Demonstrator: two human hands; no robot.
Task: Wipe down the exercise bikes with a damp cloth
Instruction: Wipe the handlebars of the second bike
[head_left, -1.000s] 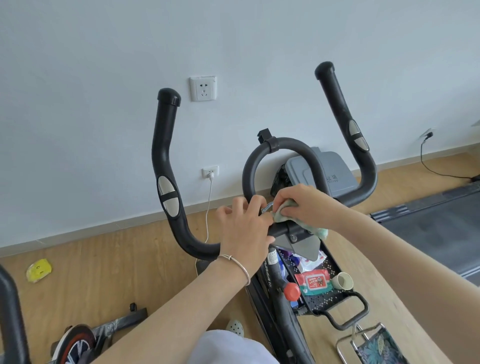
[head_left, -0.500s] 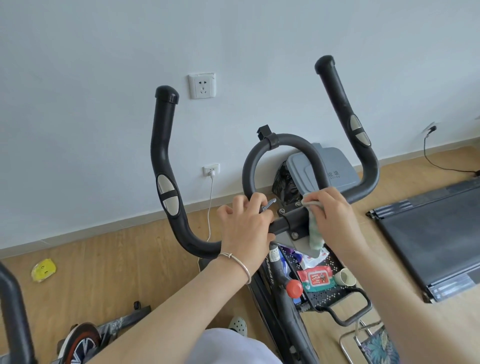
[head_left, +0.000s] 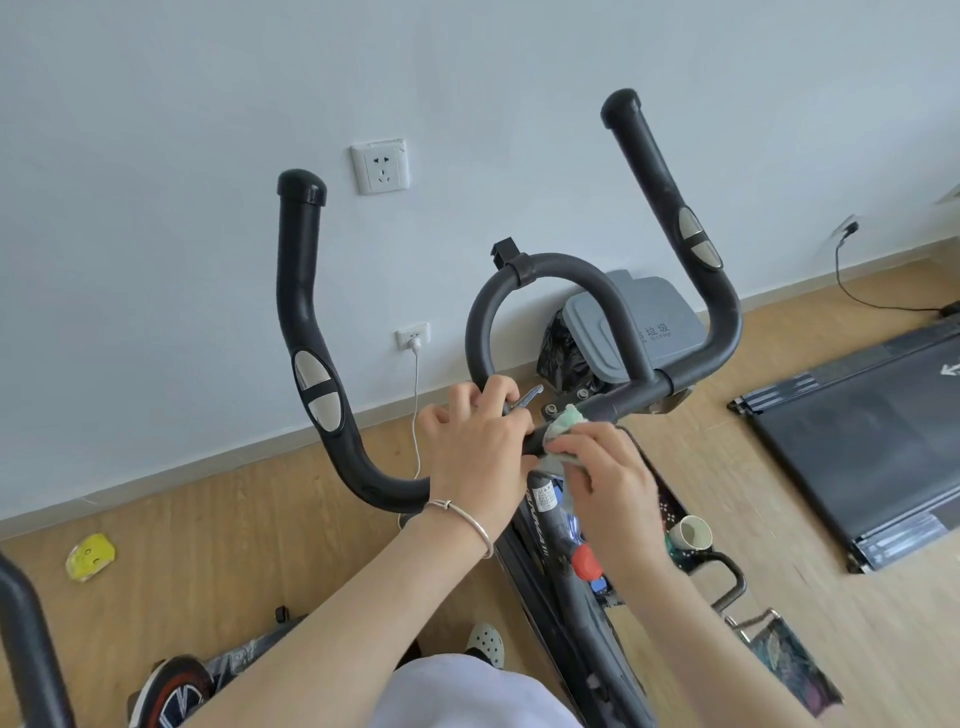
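1. Exercise bike (head_left: 566, 561): stands on the wooden floor (head_left: 260, 530) in front of the wall (head_left: 467, 78), seen from above. Its black handlebar (head_left: 306, 312) has 2 upright horns, each with a pair of silver sensor pads, and a central loop (head_left: 540, 275) rising between them.
2. Damp cloth (head_left: 563, 423): pale green, bunched, pressed against the handlebar's cross tube just right of centre, touching the bar.
3. Right hand (head_left: 608, 483): fingers curled around the cloth, gripping it against the tube from the near side.
4. Left hand (head_left: 478, 447): clenched around the cross tube just left of the cloth, nearly touching the right hand. A silver bracelet (head_left: 467, 519) sits on the wrist. A small metal lever (head_left: 527, 397) protrudes just past the knuckles.
5. Frame below the hands: a red knob (head_left: 587, 564) on the stem, partly covered by the right wrist.
6. Black basket (head_left: 701, 566) to the right of the stem holds a paper cup (head_left: 691, 535) lying on its side.
7. Behind the bar: a grey lidded bin (head_left: 649, 322) with a black liner, against the wall.
8. Wall fittings: 1 socket (head_left: 381, 166) higher up, 1 lower socket (head_left: 413, 335) with a white plug and cable.
9. Surroundings: a treadmill (head_left: 857, 441) at right, a yellow object (head_left: 89, 556) on the floor at left, and part of a second bike (head_left: 26, 649) at the lower left edge.
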